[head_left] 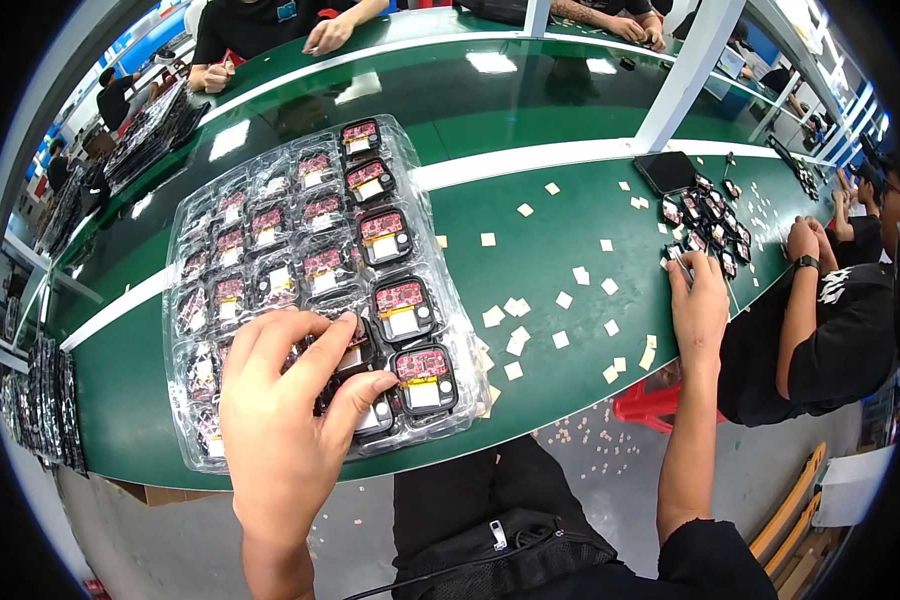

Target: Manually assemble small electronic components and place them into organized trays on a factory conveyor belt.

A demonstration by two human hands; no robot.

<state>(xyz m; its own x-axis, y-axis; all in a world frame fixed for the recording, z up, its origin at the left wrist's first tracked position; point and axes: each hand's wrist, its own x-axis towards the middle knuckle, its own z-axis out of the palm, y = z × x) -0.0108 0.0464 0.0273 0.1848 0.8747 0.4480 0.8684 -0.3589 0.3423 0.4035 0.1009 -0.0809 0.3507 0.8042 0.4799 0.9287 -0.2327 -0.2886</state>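
Left hand, thumb and fingers moderately apart, arches over red-and-black square devices in the clear tray; its grip cannot be told. White panels carry no legible writing. Right hand, fingertips narrowly spaced, meets the device pile; contents unclear.

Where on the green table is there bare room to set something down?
The green table is barest at its left end, between the clear tray and the dark stacks. Right of the tray, pale squares leave only small gaps. It is most crowded at the device pile by the right hand.
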